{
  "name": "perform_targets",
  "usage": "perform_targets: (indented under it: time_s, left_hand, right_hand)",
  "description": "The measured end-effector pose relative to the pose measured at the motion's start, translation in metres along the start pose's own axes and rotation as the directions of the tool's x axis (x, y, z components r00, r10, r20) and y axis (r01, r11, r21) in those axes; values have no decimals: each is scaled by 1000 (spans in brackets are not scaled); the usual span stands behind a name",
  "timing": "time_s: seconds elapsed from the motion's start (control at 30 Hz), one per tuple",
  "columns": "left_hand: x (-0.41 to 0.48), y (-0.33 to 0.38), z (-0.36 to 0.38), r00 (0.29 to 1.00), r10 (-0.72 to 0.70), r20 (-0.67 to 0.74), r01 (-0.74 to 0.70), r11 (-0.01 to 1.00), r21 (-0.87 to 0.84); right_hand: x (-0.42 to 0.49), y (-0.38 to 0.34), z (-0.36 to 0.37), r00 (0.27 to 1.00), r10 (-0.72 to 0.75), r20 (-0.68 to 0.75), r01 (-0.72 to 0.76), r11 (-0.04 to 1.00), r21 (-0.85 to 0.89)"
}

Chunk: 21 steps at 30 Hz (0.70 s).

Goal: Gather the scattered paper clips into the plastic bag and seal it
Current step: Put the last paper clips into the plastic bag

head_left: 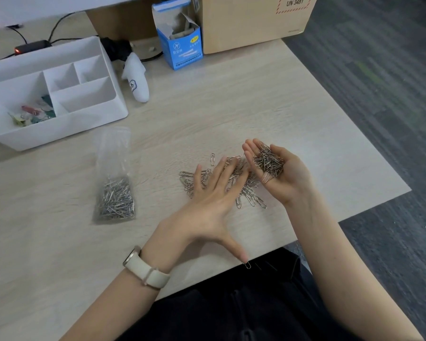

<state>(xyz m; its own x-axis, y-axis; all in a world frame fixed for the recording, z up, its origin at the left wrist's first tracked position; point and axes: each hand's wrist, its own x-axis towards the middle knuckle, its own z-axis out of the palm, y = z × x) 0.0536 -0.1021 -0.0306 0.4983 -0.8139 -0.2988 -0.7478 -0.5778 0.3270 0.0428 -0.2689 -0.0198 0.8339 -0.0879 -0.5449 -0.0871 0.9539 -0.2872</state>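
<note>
A clear plastic bag (115, 183) lies on the wooden desk at the left, its lower part filled with silver paper clips and its mouth pointing away from me. A loose pile of paper clips (250, 193) spreads over the desk centre. My left hand (214, 200) lies flat, fingers straight and spread, on top of that pile. My right hand (278, 173) is turned palm up just right of the pile and carries a heap of clips (268, 161) in its cupped palm. One single clip (247, 265) lies at the desk's near edge by my left thumb.
A white compartment organiser (67, 124) with small coloured clips stands at the back left. Behind it are a white controller (137, 80), a blue box (182, 45), a cardboard box (251, 23) and cables. The desk's right edge drops to dark carpet.
</note>
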Motion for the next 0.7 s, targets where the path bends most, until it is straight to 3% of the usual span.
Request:
perform_targets:
  time_s: [0.3, 0.5, 0.7]
  left_hand:
    - [13, -4, 10, 993, -89, -77, 88, 996, -14]
    - [24, -5, 6, 916, -112, -386, 98, 994, -55]
    - [38, -5, 8, 893, -59, -446, 29, 997, -75]
  right_hand:
    - [-6, -1, -1, 1000, -7, -6, 7, 1000, 5]
    - [-5, -3, -2, 1000, -14, -15, 15, 1000, 18]
    - [-4, -4, -1, 1000, -14, -24, 14, 1000, 9]
